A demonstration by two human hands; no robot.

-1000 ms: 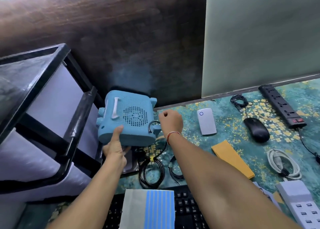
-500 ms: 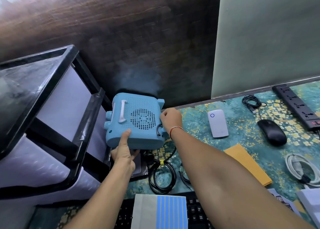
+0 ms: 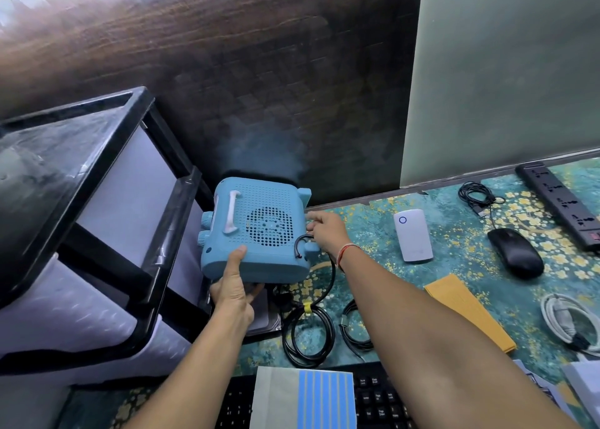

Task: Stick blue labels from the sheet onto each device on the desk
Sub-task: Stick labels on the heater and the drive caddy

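Both hands hold the blue heater: the left hand grips its lower edge from beneath with the thumb pressed flat on the perforated plastic face, while the right hand curls its fingers around the right side by the black power cord. Boxy, round-cornered, with a circular grille and a pale handle, the heater is tilted at the counter's far left corner. Nearer the person, the label sheet, grey backing with blue strips, lies across a black keyboard, well apart from both hands.
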